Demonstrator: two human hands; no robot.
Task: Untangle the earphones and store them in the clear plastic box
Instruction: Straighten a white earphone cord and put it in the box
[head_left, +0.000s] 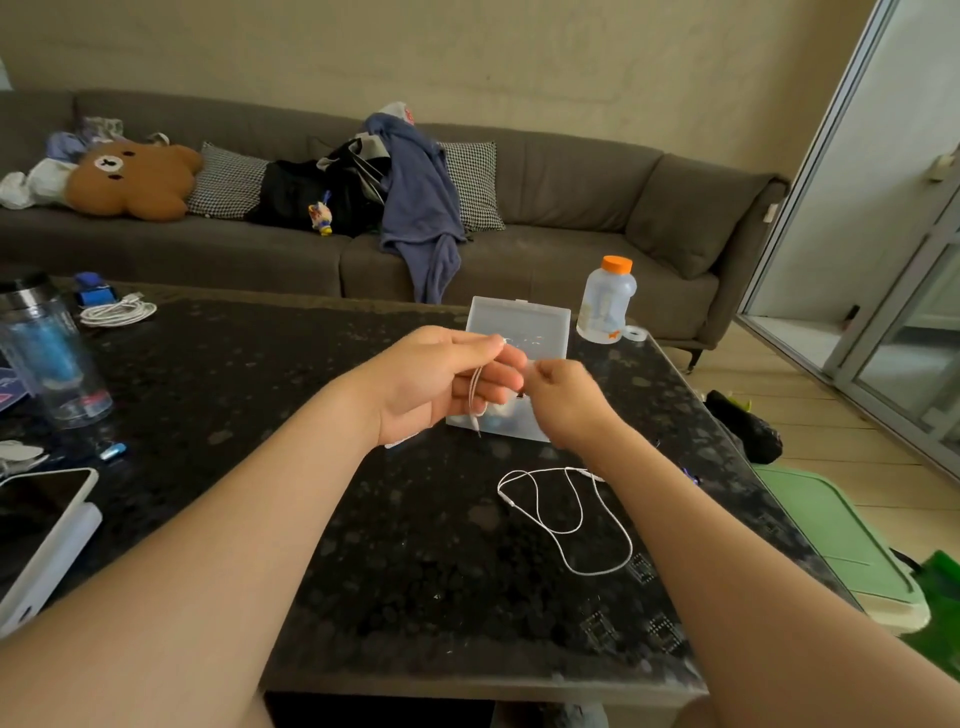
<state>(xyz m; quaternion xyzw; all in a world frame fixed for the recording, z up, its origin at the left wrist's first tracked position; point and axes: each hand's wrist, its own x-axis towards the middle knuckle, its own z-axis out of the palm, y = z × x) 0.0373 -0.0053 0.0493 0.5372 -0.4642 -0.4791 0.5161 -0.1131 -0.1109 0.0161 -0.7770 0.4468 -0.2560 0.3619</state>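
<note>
My left hand (447, 382) is raised above the black table and grips a folded bundle of white earphone cord (475, 397), which hangs down from its fingers. My right hand (563, 397) is right beside it, blurred, pinching the cord near the left fingertips. The rest of the white earphone cable (566, 514) lies in loose loops on the table under my right wrist. The clear plastic box (519, 322) stands open just behind both hands, its lid tilted up.
A bottle with an orange cap (607, 301) stands to the right of the box. A clear tumbler (49, 348), a coiled white cable (117, 312) and a phone (39, 525) lie at the left. A green lid (836, 540) sits off the table's right edge.
</note>
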